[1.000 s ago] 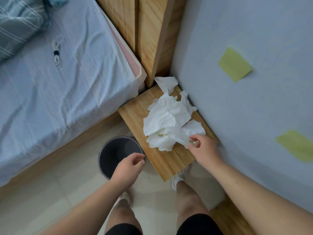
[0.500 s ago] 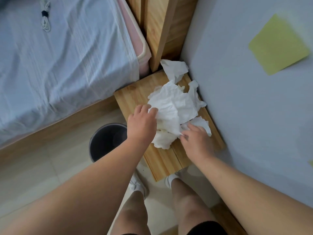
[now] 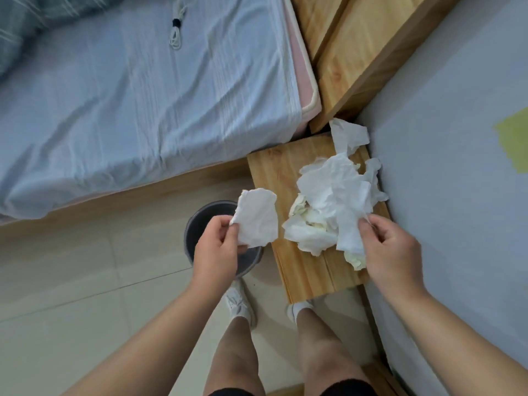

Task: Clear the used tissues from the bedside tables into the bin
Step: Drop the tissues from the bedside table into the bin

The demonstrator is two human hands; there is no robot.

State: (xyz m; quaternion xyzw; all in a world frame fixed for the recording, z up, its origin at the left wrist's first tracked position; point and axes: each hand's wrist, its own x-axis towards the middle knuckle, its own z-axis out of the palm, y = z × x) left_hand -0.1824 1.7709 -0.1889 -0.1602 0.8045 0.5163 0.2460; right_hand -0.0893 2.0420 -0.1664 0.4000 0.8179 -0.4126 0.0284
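My left hand [image 3: 217, 250] pinches one tissue [image 3: 257, 221] by its lower corner, holding it up over the bin [image 3: 197, 224] on the floor just left of the worktop [image 3: 274, 170]. My right hand [image 3: 391, 252] has its grip closed on a fold at the near edge of the tissue pile [image 3: 331, 201], which lies on the worktop against the wall [image 3: 445, 195] (one loose sheet [image 3: 347, 135] sits at the far corner). The bed [image 3: 143, 104] is to the left.
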